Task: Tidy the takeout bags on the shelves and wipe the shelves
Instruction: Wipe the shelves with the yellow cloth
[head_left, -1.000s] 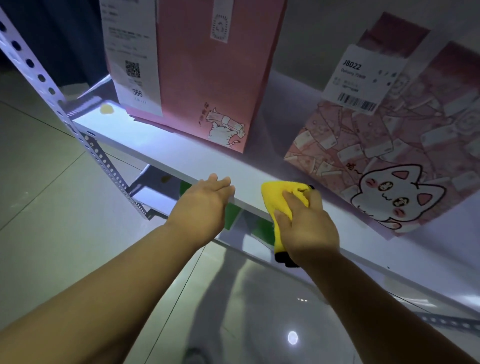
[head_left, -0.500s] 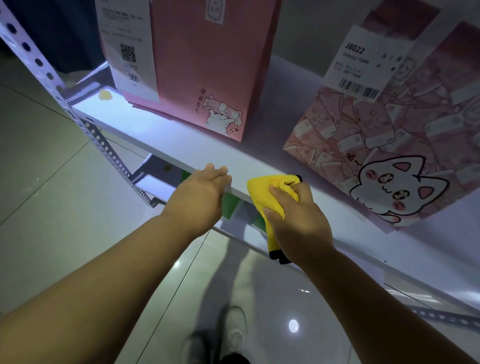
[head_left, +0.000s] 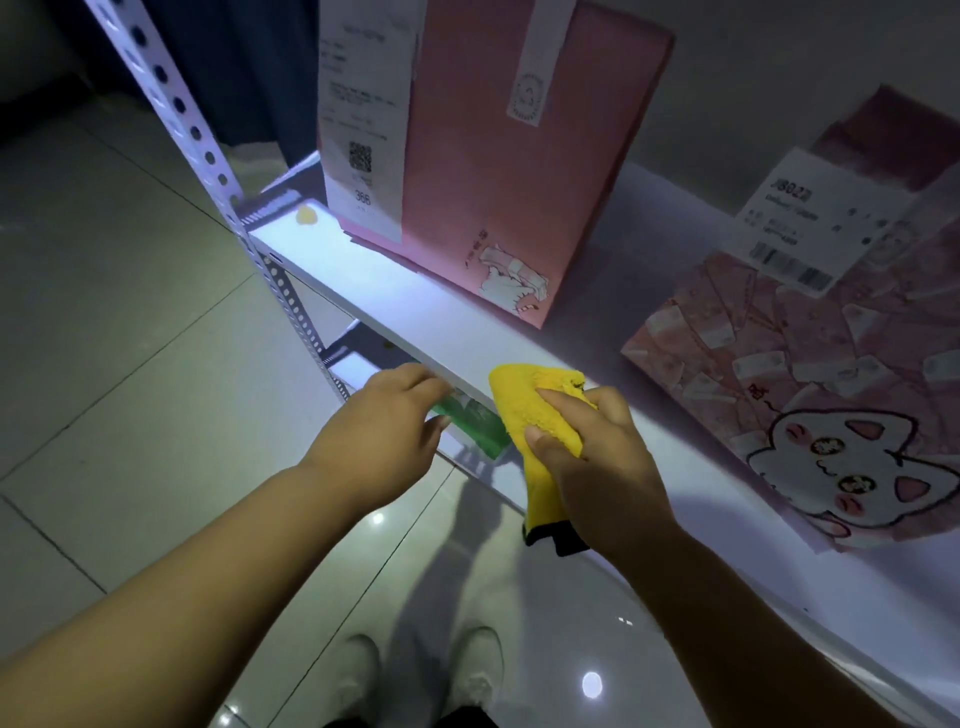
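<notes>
At the shelf (head_left: 415, 317) front, your right hand (head_left: 602, 457) grips a yellow cloth (head_left: 524, 410) for wiping; your left hand (head_left: 379, 431) rests loose-fingered, likely bracing.

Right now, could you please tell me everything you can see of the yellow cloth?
The yellow cloth looks like soft, fuzzy microfibre, bright yellow with a black trim at its lower end. It is bunched and draped over the white shelf's front edge, its top on the shelf surface, its lower end hanging below. The right hand grips it, thumb pressing its front.
</notes>
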